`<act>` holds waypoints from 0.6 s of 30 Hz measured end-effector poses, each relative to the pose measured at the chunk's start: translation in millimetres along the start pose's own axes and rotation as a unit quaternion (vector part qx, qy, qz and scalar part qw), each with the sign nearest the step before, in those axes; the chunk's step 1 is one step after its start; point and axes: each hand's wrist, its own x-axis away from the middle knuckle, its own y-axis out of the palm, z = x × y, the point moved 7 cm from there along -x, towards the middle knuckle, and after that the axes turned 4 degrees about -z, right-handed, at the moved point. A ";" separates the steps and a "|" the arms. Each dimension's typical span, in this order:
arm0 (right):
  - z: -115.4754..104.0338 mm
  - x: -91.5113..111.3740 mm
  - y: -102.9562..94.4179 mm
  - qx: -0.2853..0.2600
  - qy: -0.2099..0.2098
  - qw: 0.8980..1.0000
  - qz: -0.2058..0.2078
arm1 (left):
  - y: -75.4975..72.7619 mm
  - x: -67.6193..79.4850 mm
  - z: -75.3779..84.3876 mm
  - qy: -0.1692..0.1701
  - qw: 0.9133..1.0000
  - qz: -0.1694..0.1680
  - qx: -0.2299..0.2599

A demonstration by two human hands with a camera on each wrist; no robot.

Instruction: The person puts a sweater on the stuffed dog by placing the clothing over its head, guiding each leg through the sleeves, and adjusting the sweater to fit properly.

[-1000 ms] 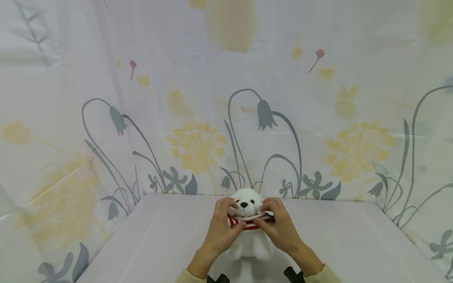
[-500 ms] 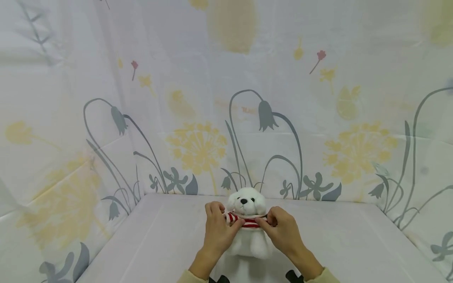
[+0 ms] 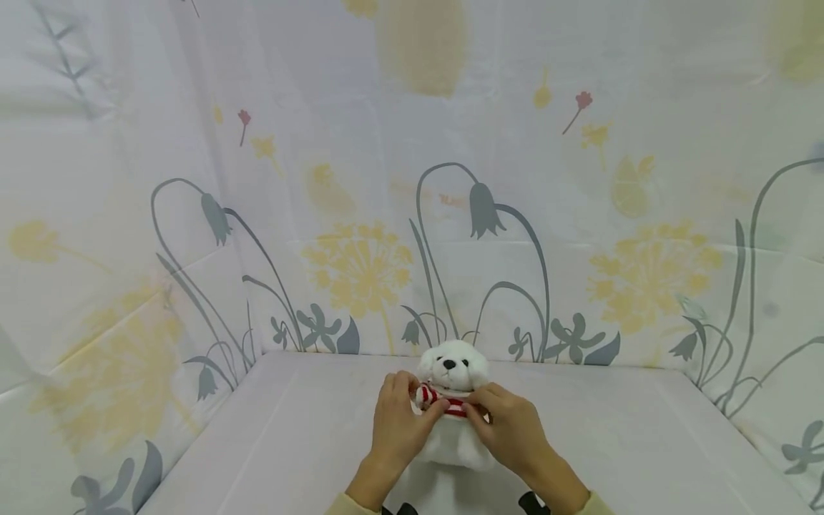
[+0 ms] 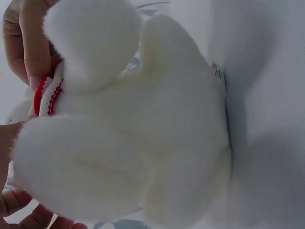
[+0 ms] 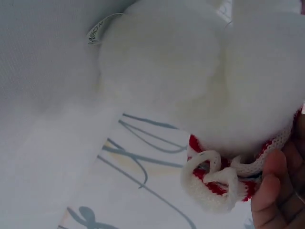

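Observation:
A white plush dog point(image 3: 450, 447) with a black nose sits upright on the table, wearing a small red-and-white striped knit sweater point(image 3: 455, 408) bunched high on its chest. My left hand point(image 3: 395, 418) holds the sweater's left side, thumb over its front and fingers near a striped sleeve. Opposite it, my right hand point(image 3: 515, 429) pinches the sweater's right side between thumb and curled fingers. A white-edged, curled sleeve point(image 5: 209, 186) hangs beside the right fingers in the right wrist view. Most of the plush's lower body point(image 4: 157, 119) fills the left wrist view.
The white table point(image 3: 290, 422) extends around the plush. Behind it hangs a pale curtain point(image 3: 360, 172) printed with grey and yellow flowers. A small tag point(image 5: 97, 31) sticks out from the plush's base.
The plush's head has come free of my fingers, which have moved lower along the sweater. The left fingers spread off the sleeve and came back in; the plush has turned and shifted slightly.

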 end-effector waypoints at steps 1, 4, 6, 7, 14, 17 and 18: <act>-0.5 0.2 1.2 -0.007 -0.001 1.000 -0.009 | 0.3 0.1 0.0 0.003 1.000 -0.001 0.009; -2.7 0.7 4.7 -0.024 -0.010 0.999 -0.033 | 1.2 0.0 -0.6 0.006 0.999 -0.006 0.035; -4.4 0.8 6.6 -0.035 -0.017 0.998 -0.048 | 1.1 -0.2 -0.2 0.011 0.999 -0.010 0.051; -5.7 0.8 7.0 -0.040 -0.022 0.998 -0.051 | 1.1 -0.5 0.0 0.014 0.998 -0.011 0.059; -12.4 0.7 4.4 -0.078 -0.060 0.995 -0.033 | 1.8 -3.2 3.8 0.043 0.985 -0.020 0.167; -13.3 1.4 4.0 -0.074 -0.064 0.995 -0.027 | 2.1 -2.8 4.6 0.049 0.983 -0.019 0.176; -13.0 1.7 4.4 -0.069 -0.062 0.995 -0.027 | 2.2 -2.4 4.7 0.050 0.983 -0.019 0.175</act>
